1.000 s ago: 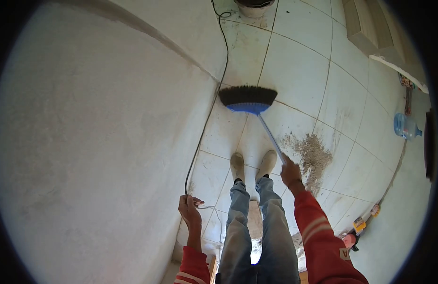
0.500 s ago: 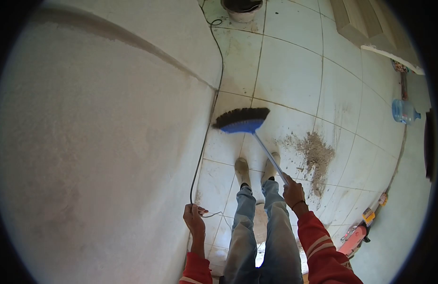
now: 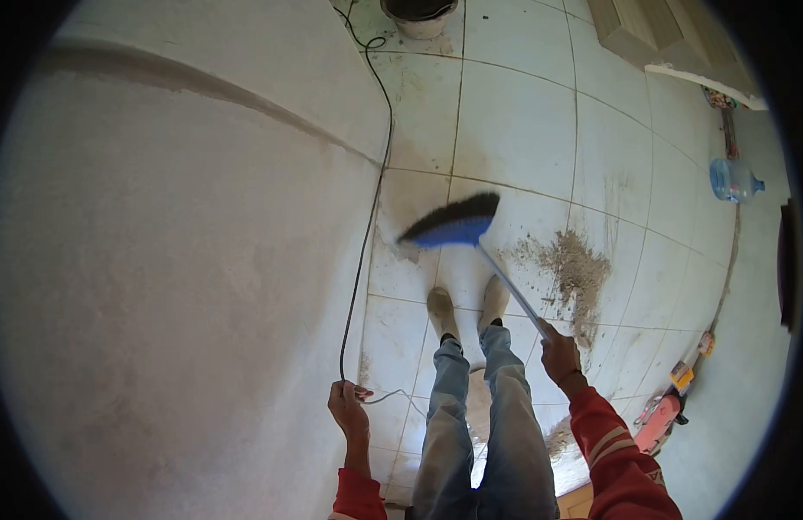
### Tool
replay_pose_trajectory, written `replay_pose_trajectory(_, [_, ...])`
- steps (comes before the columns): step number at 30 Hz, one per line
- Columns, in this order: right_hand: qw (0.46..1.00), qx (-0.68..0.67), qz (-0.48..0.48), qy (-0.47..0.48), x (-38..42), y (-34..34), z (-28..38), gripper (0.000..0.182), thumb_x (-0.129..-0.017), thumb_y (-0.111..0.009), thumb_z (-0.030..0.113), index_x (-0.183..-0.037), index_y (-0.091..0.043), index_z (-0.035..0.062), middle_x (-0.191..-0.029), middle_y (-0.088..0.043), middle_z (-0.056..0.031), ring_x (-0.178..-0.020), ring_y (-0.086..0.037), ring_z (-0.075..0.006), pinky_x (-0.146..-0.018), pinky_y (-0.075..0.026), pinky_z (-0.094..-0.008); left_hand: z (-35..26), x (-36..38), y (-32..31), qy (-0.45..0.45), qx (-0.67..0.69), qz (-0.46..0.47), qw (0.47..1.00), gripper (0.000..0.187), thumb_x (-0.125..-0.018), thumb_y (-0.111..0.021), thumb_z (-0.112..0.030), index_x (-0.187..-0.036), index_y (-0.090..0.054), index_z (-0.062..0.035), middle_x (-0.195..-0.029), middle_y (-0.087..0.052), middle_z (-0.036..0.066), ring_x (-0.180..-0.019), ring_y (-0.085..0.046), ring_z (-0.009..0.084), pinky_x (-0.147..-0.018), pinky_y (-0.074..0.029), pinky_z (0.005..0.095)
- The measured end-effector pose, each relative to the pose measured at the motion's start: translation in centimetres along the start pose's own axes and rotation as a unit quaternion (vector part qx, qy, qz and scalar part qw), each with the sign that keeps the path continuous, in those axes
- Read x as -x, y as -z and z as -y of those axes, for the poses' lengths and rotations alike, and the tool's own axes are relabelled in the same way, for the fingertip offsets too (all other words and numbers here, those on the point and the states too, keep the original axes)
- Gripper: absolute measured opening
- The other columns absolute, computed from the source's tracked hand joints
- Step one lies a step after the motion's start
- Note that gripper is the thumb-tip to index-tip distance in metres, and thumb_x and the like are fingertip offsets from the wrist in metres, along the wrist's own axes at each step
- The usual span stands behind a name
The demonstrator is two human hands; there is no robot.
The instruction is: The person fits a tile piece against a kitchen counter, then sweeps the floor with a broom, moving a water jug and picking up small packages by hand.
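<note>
My right hand (image 3: 561,354) is wrapped round the grey handle of a broom (image 3: 453,227), at the lower right of the middle. The broom's blue head with dark bristles lies over the tiles in front of my feet, a little blurred. Beside the wall, my left hand (image 3: 349,406) pinches a dark cable (image 3: 359,282) that runs up along the wall's foot; a paler length of it trails right from my fingers. To the right of the broom, a heap of grey-brown dirt (image 3: 578,270) is spread on the floor.
A bucket (image 3: 421,19) stands at the top. The pale wall (image 3: 176,260) fills the left side. Wooden steps (image 3: 670,39) are at the upper right, with a clear blue water bottle (image 3: 734,180) below them. A pink object (image 3: 656,425) lies by the right wall.
The broom has turned slightly, its handle end shifting right and down with my right hand. My left hand has moved slightly left and down with the cable. The whole view has shifted a little.
</note>
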State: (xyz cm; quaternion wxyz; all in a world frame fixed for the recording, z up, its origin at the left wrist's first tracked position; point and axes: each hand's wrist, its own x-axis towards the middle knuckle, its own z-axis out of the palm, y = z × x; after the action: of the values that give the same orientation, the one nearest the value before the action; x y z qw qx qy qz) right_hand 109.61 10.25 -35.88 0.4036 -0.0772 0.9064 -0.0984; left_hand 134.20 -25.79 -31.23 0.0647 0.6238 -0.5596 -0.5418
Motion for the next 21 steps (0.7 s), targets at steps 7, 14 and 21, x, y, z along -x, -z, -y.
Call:
replay_pose_trajectory(7, [0.997, -0.049, -0.055, -0.011, -9.4, -7.3, 7.1, 0.052, -0.089, -0.052, 0.011, -0.139, -0.051, 0.0228, -0.089, -0.069, -0.0244, -0.080, -0.067, -0.0441, -0.076, -0.055, -0.0533, 2.7, 0.8, 0.2, 0.016, -0.039, 0.026, 0.999, 0.019, -0.097, -0.045, -0.009, -0.085, -0.056, 0.0019, -0.070, -0.061, 0.010, -0.061, -0.065, 0.0205, -0.062, -0.051, 0.0310])
replay_pose_trajectory(14, [0.995, 0.010, 0.096, -0.016, 3.5, -7.6, 1.3, 0.056, -0.090, -0.053, 0.016, -0.141, -0.047, 0.0365, -0.091, -0.068, -0.0211, -0.083, -0.069, -0.0390, -0.076, -0.056, -0.0527, 0.3, 1.8, -0.4, 0.016, -0.029, 0.025, 0.999, 0.020, -0.097, -0.046, -0.010, -0.085, -0.056, 0.0023, -0.069, -0.061, 0.009, -0.061, -0.064, 0.0203, -0.062, -0.052, 0.0310])
replay_pose_trajectory(21, [0.986, 0.071, -0.118, 0.099, -6.1, 1.7, 3.5, 0.047, -0.092, -0.053, 0.015, -0.138, -0.054, 0.0245, -0.076, -0.066, -0.0171, -0.074, -0.068, -0.0360, -0.069, -0.056, -0.0507, 1.4, 1.6, 0.2, 0.021, -0.059, 0.035, 0.997, 0.017, -0.098, -0.047, -0.009, -0.084, -0.054, -0.0012, -0.071, -0.059, 0.008, -0.063, -0.061, 0.0183, -0.067, -0.055, 0.0338])
